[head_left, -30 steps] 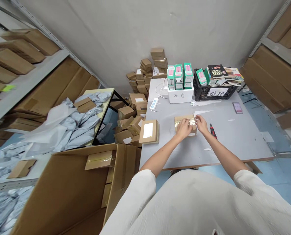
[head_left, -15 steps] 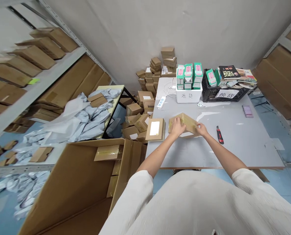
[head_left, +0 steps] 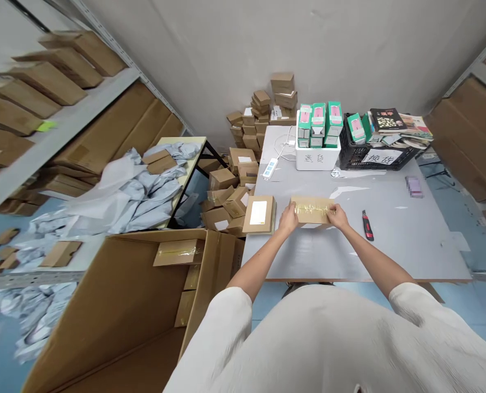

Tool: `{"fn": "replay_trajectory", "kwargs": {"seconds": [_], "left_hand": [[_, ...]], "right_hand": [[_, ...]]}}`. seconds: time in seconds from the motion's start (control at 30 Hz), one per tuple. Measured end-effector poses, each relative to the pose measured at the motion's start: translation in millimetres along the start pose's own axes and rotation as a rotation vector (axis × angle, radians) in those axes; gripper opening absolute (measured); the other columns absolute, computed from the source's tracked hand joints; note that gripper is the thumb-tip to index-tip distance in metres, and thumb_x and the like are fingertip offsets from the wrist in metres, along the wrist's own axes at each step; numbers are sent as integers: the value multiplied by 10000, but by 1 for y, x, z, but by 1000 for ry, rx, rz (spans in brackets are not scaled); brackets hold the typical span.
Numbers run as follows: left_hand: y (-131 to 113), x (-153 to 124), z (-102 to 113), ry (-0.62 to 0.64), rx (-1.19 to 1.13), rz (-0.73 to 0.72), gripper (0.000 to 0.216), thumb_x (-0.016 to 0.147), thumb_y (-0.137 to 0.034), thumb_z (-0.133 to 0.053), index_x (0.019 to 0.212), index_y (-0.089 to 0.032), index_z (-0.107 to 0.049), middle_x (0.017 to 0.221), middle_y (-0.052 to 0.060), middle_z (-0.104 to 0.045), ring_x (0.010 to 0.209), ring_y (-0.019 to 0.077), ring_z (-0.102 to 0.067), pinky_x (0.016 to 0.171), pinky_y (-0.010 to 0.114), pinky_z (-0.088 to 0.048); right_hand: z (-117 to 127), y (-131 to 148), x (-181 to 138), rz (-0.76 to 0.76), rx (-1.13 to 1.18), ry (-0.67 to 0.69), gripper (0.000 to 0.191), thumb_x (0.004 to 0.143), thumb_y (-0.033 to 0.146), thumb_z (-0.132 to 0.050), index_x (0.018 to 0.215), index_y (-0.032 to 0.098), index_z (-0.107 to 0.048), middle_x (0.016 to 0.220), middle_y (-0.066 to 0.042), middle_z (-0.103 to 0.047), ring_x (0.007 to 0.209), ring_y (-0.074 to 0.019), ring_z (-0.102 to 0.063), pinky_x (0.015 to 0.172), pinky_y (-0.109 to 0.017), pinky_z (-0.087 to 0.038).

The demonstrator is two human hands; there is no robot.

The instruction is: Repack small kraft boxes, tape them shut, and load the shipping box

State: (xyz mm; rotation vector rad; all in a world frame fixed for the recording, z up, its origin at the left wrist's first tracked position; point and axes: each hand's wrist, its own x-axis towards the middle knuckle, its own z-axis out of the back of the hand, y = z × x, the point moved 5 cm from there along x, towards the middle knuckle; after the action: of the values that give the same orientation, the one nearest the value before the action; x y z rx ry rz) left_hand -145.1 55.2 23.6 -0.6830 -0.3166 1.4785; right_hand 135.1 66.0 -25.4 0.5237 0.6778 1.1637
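Between my two hands is a small cardboard box [head_left: 313,210], its taped side facing up and a white label partly showing on the side towards me. My left hand [head_left: 289,218] grips its left end, and my right hand [head_left: 338,216] grips the right end. Just left of my left hand, another cardboard box [head_left: 259,214] with a white label lies on the grey table [head_left: 308,256]. A red and black utility knife [head_left: 367,225] rests on the table to the right of my right hand.
A white bin [head_left: 318,159] of green boxes and a black crate [head_left: 379,156] of books stand at the table's back. A power strip [head_left: 270,168] lies nearby. At lower left stands a large open carton [head_left: 115,305] containing several boxes. Boxes are piled beyond the table's left edge.
The box has been turned from an angle to lie squarely between my hands. My left hand has shifted from its top to its left end. The view has moved slightly.
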Motion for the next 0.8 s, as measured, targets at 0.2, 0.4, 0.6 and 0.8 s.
{"fn": "replay_trajectory", "kwargs": {"seconds": [0.2, 0.4, 0.6, 0.8], "left_hand": [[-13, 2, -43, 113, -18, 16, 687, 1017, -235, -540, 1692, -239, -416, 1554, 169, -618, 1405, 337, -626, 1169, 434, -502], [-18, 0, -50, 74, 100, 30, 630, 1021, -261, -546, 1646, -251, -464, 1586, 182, -569, 1408, 365, -600, 1105, 477, -530], [-46, -17, -50, -93, 292, -244, 436, 1017, -190, -540, 1442, -223, -634, 1597, 171, -540, 1437, 368, -526, 1152, 508, -477], [-53, -38, -73, 18, 367, -349, 504, 1007, -153, -521, 1492, -271, -591, 1401, 129, -644, 1278, 321, -598, 1053, 454, -518]], "right_hand": [[34, -23, -4, 37, -100, -46, 321, 840, 282, -589, 1149, 226, -657, 1264, -140, -746, 1188, -328, -684, 1058, -448, -550], [40, -37, -10, 113, -22, 30, 369, 856, 276, -565, 1207, 228, -669, 1316, -116, -743, 1179, -301, -697, 1076, -463, -554], [63, -78, -5, 85, 71, 73, 304, 922, 300, -556, 1184, 232, -694, 1395, -92, -721, 1189, -244, -721, 1065, -397, -563], [98, -148, 9, -273, -299, 25, 429, 933, 315, -671, 1342, 186, -678, 1410, -178, -684, 1308, -324, -671, 1103, -438, -538]]}}
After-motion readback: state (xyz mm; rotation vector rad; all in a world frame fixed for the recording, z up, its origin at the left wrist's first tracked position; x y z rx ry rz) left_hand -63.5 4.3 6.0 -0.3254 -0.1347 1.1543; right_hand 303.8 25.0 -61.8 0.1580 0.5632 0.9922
